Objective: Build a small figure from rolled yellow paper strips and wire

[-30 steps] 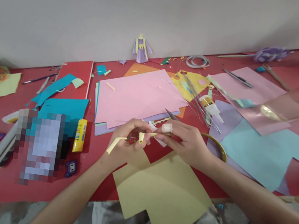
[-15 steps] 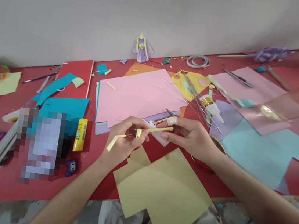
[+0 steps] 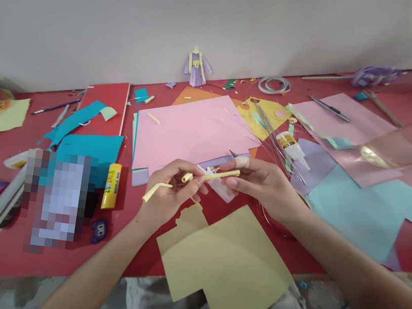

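My left hand is closed around a thin yellow paper strip, one end sticking out to the lower left and a curled end by my thumb. My right hand, a white bandage on one fingertip, pinches the strip's other end and also holds small scissors whose tip pokes out behind the fingers. Both hands hover just above a red table. A large yellow sheet lies under them, hanging over the table's front edge.
A pink sheet stack lies beyond the hands. A yellow glue stick, teal paper, a glue bottle, thin wires, light blue paper and a small paper doll by the wall surround them.
The hands have lifted slightly and the strip has been drawn out straighter between them; its curled end moved up next to the left thumb.
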Demonstrator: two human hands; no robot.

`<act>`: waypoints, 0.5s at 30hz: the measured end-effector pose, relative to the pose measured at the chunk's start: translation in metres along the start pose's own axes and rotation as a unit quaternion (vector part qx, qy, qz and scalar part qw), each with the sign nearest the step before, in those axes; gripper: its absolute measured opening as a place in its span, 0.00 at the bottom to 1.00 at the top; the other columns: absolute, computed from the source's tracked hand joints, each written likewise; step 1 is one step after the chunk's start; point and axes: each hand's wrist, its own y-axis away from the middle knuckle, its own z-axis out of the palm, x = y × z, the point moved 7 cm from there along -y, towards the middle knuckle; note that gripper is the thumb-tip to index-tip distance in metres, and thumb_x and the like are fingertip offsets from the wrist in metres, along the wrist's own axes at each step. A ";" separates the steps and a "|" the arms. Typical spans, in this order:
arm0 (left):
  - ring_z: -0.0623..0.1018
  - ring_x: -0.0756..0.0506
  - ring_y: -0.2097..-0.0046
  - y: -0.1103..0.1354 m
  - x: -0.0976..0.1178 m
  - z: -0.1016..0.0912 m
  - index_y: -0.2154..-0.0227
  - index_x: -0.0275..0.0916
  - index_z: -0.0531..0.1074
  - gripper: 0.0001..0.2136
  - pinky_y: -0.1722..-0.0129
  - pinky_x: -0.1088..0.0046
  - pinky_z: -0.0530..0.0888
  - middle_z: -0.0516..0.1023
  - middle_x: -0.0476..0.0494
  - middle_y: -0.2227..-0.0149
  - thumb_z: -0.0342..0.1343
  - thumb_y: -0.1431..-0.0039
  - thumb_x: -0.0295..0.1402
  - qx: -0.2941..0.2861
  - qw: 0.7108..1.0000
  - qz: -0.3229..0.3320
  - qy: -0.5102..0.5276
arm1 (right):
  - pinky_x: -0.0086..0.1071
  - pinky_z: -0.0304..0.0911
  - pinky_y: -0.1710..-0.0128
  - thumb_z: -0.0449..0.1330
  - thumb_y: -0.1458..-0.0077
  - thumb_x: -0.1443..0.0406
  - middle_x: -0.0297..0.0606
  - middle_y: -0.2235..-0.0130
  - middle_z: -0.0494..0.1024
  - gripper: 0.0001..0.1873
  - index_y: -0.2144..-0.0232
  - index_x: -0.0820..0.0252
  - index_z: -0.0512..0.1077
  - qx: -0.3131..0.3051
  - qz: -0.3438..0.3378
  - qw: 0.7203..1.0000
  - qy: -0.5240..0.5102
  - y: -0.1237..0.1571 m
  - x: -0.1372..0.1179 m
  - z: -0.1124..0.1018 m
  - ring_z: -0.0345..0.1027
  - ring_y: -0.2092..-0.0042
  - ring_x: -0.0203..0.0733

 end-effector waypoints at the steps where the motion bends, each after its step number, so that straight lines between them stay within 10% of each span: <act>1: 0.79 0.52 0.75 0.000 0.000 0.000 0.67 0.37 0.72 0.04 0.78 0.81 0.78 0.78 0.49 0.74 0.60 0.41 0.32 0.000 1.000 -0.004 0.007 | 0.28 0.69 0.70 0.71 0.53 0.61 0.33 0.71 0.78 0.14 0.63 0.60 0.79 0.014 -0.009 1.000 0.008 0.000 -0.001 -0.001 0.70 0.72 0.33; 15: 0.80 0.51 0.70 0.001 -0.006 0.004 0.65 0.37 0.72 0.05 0.74 0.80 0.79 0.78 0.47 0.70 0.59 0.41 0.32 -0.036 0.999 -0.027 0.028 | 0.29 0.66 0.71 0.67 0.49 0.54 0.34 0.75 0.74 0.16 0.74 0.62 0.75 0.060 -0.035 0.996 0.052 0.001 -0.004 -0.005 0.67 0.73 0.34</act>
